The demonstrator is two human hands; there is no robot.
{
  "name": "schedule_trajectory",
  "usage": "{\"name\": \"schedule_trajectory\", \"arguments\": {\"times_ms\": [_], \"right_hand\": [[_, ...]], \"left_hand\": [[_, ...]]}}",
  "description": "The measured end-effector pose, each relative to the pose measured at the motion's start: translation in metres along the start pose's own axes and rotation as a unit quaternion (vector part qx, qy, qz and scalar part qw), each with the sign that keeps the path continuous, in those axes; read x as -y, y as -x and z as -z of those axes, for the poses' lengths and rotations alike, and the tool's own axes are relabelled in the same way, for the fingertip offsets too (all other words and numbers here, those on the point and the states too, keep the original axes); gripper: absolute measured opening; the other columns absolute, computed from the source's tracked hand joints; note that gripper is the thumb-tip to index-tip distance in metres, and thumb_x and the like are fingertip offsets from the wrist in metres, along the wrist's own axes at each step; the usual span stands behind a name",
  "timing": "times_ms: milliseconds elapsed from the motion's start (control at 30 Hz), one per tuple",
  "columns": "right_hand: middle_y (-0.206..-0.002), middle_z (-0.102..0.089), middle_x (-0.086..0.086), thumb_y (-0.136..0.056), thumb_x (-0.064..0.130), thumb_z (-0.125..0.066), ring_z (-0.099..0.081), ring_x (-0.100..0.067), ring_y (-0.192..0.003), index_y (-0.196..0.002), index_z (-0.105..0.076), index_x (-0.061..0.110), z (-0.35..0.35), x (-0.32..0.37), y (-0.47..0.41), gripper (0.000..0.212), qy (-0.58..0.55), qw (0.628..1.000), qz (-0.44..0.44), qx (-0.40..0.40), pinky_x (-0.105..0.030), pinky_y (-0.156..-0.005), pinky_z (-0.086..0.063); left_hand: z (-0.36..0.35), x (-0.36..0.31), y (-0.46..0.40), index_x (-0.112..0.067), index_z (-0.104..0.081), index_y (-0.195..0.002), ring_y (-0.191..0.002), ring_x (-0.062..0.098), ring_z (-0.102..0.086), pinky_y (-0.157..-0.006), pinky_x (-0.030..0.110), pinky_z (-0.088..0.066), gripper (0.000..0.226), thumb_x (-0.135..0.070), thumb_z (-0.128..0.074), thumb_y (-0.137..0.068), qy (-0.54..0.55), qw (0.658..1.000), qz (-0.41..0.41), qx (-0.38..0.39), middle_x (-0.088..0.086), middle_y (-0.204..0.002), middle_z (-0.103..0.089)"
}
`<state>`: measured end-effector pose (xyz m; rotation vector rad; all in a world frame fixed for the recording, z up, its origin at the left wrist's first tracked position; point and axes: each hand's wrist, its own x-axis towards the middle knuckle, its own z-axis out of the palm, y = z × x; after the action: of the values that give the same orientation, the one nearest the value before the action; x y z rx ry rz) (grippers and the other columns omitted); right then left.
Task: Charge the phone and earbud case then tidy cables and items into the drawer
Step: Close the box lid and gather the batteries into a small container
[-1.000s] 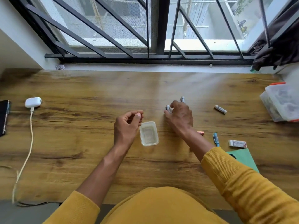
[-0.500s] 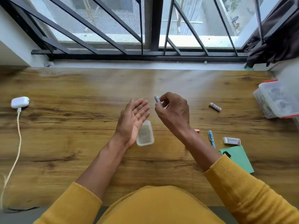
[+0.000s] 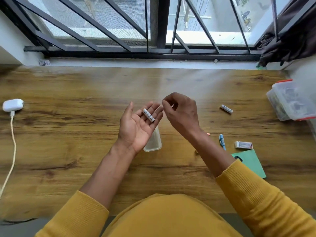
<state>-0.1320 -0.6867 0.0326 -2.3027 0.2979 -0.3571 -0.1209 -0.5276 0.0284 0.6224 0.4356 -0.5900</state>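
Note:
My left hand [image 3: 136,127] is held palm up with straight fingers, and a white battery [image 3: 148,115] lies across them. Just right of it, my right hand [image 3: 182,113] hovers with curled fingers; a pale sliver between thumb and forefinger looks like a second battery. Under my left hand, a small clear tub [image 3: 154,144] stands on the wooden desk [image 3: 68,134], partly hidden. At the far left sits the white earbud case [image 3: 12,104], with a white cable [image 3: 12,134] plugged into it. No phone or drawer is in view.
Another battery [image 3: 226,109] lies to the right. A blue pen [image 3: 222,141], an eraser [image 3: 243,145] and a green notepad [image 3: 251,163] sit near my right forearm. A clear lidded box [image 3: 290,101] stands at the right edge. A barred window runs along the back.
My right hand lifted batteries off the desk and brought them over. My left hand turned palm up, and one battery now lies on its fingers. The view shifted right, losing the dark object at far left.

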Motion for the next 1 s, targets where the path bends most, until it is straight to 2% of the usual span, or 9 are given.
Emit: {"name": "schedule_trajectory", "arguments": {"times_ms": [100,233,400,500,633,800,933,1000], "right_hand": [[-0.085,-0.074,0.007,-0.092,0.025,-0.066,-0.068,-0.012,-0.079,-0.094,-0.076,0.019,0.008,-0.035,-0.021,0.011,0.041,0.996,-0.078,-0.026,-0.035,-0.075,-0.058],[-0.097,-0.071,-0.004,-0.088,0.029,-0.068,-0.067,-0.024,-0.090,-0.104,-0.070,0.020,0.005,-0.074,-0.040,0.018,0.105,0.983,-0.152,-0.021,-0.033,-0.074,-0.049],[-0.103,-0.065,-0.011,-0.086,0.019,-0.072,-0.060,-0.028,-0.091,-0.110,-0.061,0.013,-0.004,-0.084,-0.046,0.027,0.129,0.978,-0.167,0.005,-0.035,-0.073,-0.047],[-0.097,-0.067,-0.010,-0.087,0.018,-0.071,-0.062,-0.028,-0.087,-0.105,-0.063,0.013,-0.007,-0.086,-0.046,0.020,0.110,0.980,-0.165,-0.013,-0.034,-0.069,-0.047],[-0.087,-0.069,-0.001,-0.089,0.022,-0.074,-0.066,-0.018,-0.079,-0.097,-0.066,0.015,-0.005,-0.064,-0.035,0.013,0.028,0.992,-0.116,-0.049,-0.038,-0.068,-0.058],[-0.083,-0.070,0.009,-0.089,0.027,-0.077,-0.066,-0.008,-0.069,-0.096,-0.067,0.020,0.005,-0.008,-0.001,0.014,-0.068,0.997,-0.006,-0.045,-0.032,-0.060,-0.057],[-0.081,-0.069,0.010,-0.088,0.033,-0.078,-0.062,-0.009,-0.066,-0.093,-0.068,0.022,0.003,0.011,0.022,0.016,-0.038,0.998,0.048,-0.012,-0.036,-0.060,-0.054],[-0.082,-0.068,0.010,-0.089,0.035,-0.077,-0.061,-0.010,-0.066,-0.092,-0.067,0.024,-0.001,0.010,0.029,0.015,-0.007,0.999,0.050,-0.012,-0.036,-0.060,-0.054]], "left_hand": [[0.002,-0.001,-0.004,0.007,-0.053,-0.143,-0.133,0.041,-0.064,-0.117,0.050,-0.047,0.068,-0.051,-0.043,-0.110,0.005,1.000,-0.004,-0.013,0.027,-0.142,-0.064],[0.001,-0.002,-0.006,0.005,-0.056,-0.143,-0.126,0.037,-0.067,-0.115,0.045,-0.049,0.065,-0.050,-0.044,-0.110,-0.021,0.999,-0.002,-0.024,0.023,-0.139,-0.067],[-0.004,0.001,-0.005,0.003,-0.060,-0.140,-0.123,0.034,-0.066,-0.113,0.043,-0.050,0.061,-0.048,-0.046,-0.109,-0.041,0.998,0.006,-0.037,0.020,-0.130,-0.070],[-0.004,0.003,-0.005,0.004,-0.059,-0.142,-0.124,0.034,-0.066,-0.112,0.043,-0.051,0.063,-0.048,-0.045,-0.109,-0.045,0.998,0.006,-0.039,0.020,-0.131,-0.070],[-0.001,0.006,-0.006,0.004,-0.058,-0.143,-0.126,0.036,-0.064,-0.113,0.043,-0.050,0.068,-0.053,-0.045,-0.108,-0.018,0.999,0.007,-0.043,0.021,-0.135,-0.068],[-0.001,0.010,-0.006,0.005,-0.057,-0.143,-0.127,0.035,-0.067,-0.114,0.046,-0.049,0.070,-0.054,-0.048,-0.106,0.001,0.999,0.008,-0.032,0.023,-0.141,-0.066],[-0.001,0.014,-0.002,0.003,-0.052,-0.149,-0.138,0.037,-0.060,-0.117,0.045,-0.047,0.074,-0.057,-0.044,-0.106,0.005,1.000,0.017,-0.014,0.027,-0.145,-0.062],[-0.002,0.014,0.000,0.003,-0.050,-0.151,-0.132,0.038,-0.064,-0.112,0.044,-0.052,0.076,-0.057,-0.045,-0.105,0.012,1.000,0.019,-0.007,0.026,-0.140,-0.065]]}}
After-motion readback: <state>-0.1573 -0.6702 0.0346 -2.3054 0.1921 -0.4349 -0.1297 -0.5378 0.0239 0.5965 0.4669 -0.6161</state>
